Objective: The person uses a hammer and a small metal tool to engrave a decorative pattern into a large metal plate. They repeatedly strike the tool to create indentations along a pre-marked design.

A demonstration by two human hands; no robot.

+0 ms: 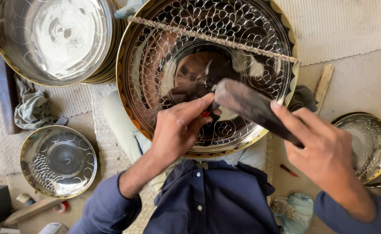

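A large shiny metal plate (pixel 164 43) with engraved leaf patterns and a gold-and-black rim rests on my lap. My left hand (pixel 177 130) pinches a small dark chisel with a red band (pixel 207 113) against the plate's centre. My right hand (pixel 325 151) grips a dark hammer (pixel 251 106), blurred by motion, with its head just above the chisel. A braided cord (pixel 212 38) stretches across the plate's upper part.
A stack of similar plates (pixel 52 39) sits at the upper left. A smaller engraved plate (pixel 58 160) lies on the floor at left, another (pixel 370 143) at right. A grey rag (pixel 32 108), a wooden stick (pixel 324 82), a red pencil (pixel 289 170) and a bluish cloth (pixel 296 210) lie around.
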